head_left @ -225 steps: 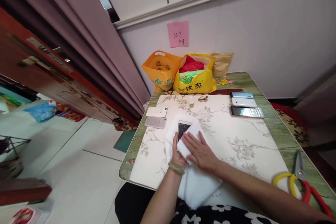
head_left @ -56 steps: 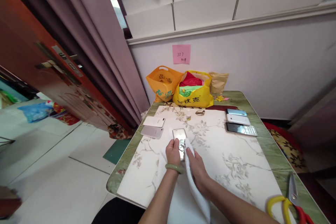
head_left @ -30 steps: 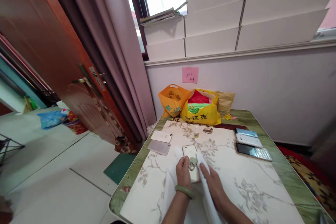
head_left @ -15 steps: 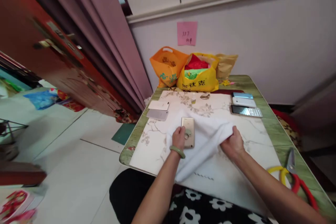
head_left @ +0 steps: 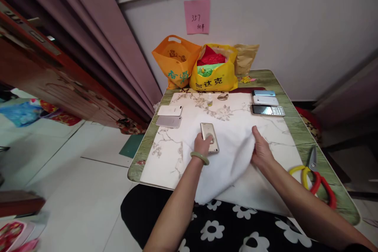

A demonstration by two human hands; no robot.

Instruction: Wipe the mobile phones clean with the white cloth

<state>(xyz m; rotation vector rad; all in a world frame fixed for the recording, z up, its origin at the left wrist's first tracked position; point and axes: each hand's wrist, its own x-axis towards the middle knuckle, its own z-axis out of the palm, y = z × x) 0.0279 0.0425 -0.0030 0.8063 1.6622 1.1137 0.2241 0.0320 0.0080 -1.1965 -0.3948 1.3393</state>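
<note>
My left hand [head_left: 203,145], with a green bangle [head_left: 200,158] at its wrist, grips the lower left part of a gold smartphone [head_left: 208,132]. The phone's back faces up and carries a round ring holder; its lower end looks tilted over the cloth. Under it a white cloth [head_left: 226,157] spreads across the table and hangs toward my lap. At the cloth's right edge my right hand [head_left: 262,150] pinches the fabric, thumb on top, with the other fingers partly hidden behind it.
Two phones [head_left: 169,110] lie at the left; several more, including a keypad phone [head_left: 267,110], lie at the right. Scissors [head_left: 313,177] rest near the right edge. An orange bag [head_left: 177,61], a yellow bag [head_left: 217,82] and a small bottle [head_left: 209,101] stand farther back.
The gold phone has turned and tilted slightly in my left hand, whose thumb now reaches the ring holder. My right hand has opened the cloth's fold out flatter. The camera view has shifted.
</note>
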